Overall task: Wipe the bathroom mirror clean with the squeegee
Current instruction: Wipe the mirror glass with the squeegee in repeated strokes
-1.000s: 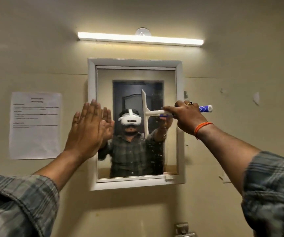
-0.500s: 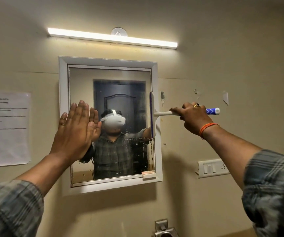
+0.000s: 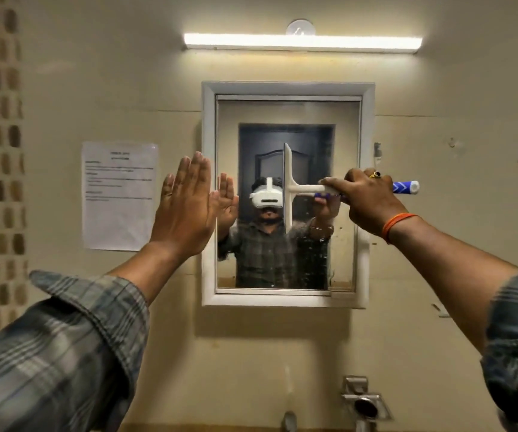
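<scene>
The right hand (image 3: 366,202) is gripping the squeegee (image 3: 301,188) by its handle, fingers wrapped tight around it, and its upright white blade is lying against the middle of the mirror (image 3: 345,145). The left hand (image 3: 186,210) is staying flat with fingers together and holding nothing, at the mirror's left frame edge.

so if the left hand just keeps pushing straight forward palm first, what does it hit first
Most likely the mirror, at its left edge where the white frame meets the glass. The left hand is flat and open right in front of it; whether it already touches is unclear from this view.
</scene>
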